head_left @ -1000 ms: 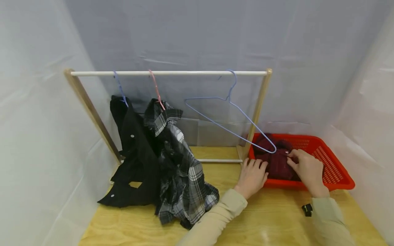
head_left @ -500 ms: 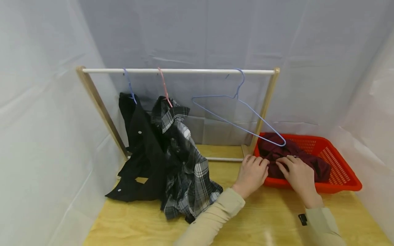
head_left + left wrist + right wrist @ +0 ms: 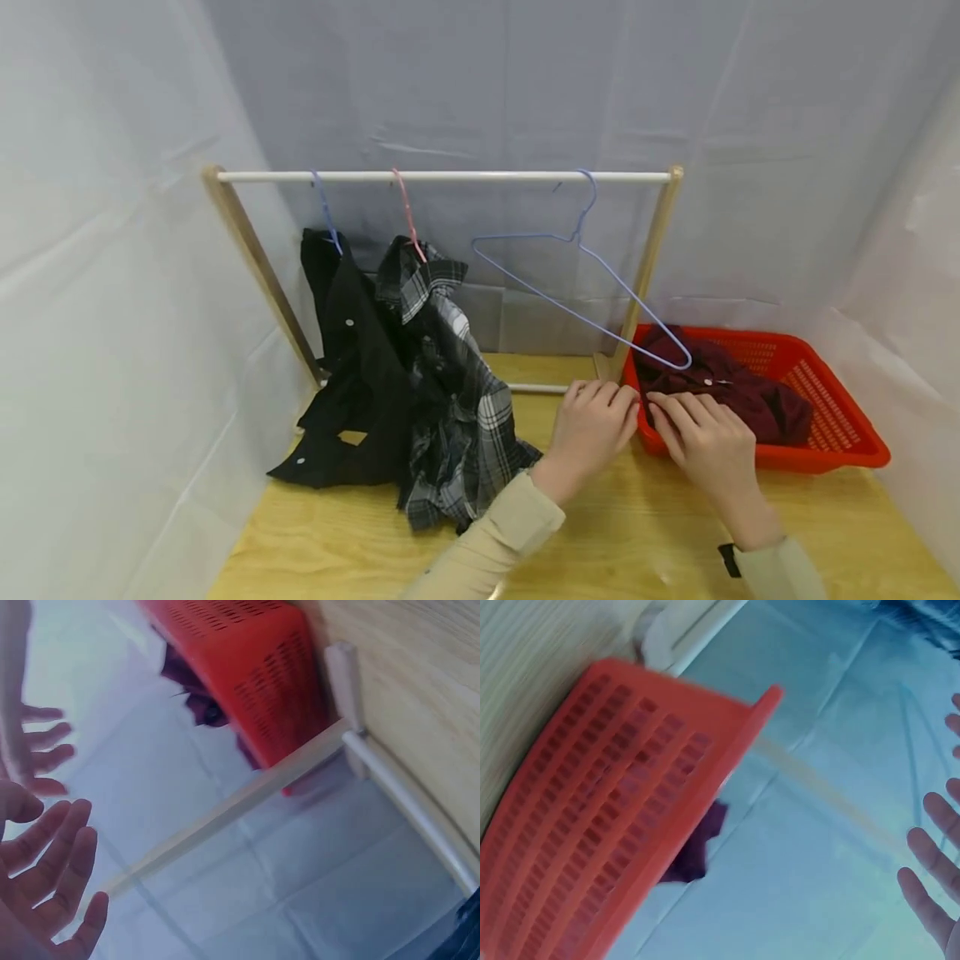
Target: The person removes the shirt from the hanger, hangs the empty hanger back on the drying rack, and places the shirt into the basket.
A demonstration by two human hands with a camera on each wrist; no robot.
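A crumpled maroon garment [image 3: 750, 400] with a white button lies in the red basket [image 3: 847, 433]. My left hand [image 3: 596, 425] is at the basket's near left corner, fingers loosely bent. My right hand [image 3: 705, 442] is just right of it over the basket's front rim, its fingertips close to the left ones. In the left wrist view the left hand [image 3: 52, 877] has relaxed, spread fingers and holds nothing. The right wrist view shows the right hand's fingers [image 3: 934, 859] spread too, with nothing in them. Above the basket's left side hangs a bare blue hanger [image 3: 525, 283].
A white rail [image 3: 495, 177] on wooden legs spans the back. From it hang a black garment [image 3: 367, 367] on a blue hanger and a plaid shirt [image 3: 465, 417] on a pink hanger [image 3: 407, 212]. A small black piece [image 3: 729, 560] lies on the table [image 3: 637, 533] by the right sleeve.
My right hand has let go of the maroon garment and moved left and toward me. The left hand has drawn back a little. More of the garment now shows in the basket.
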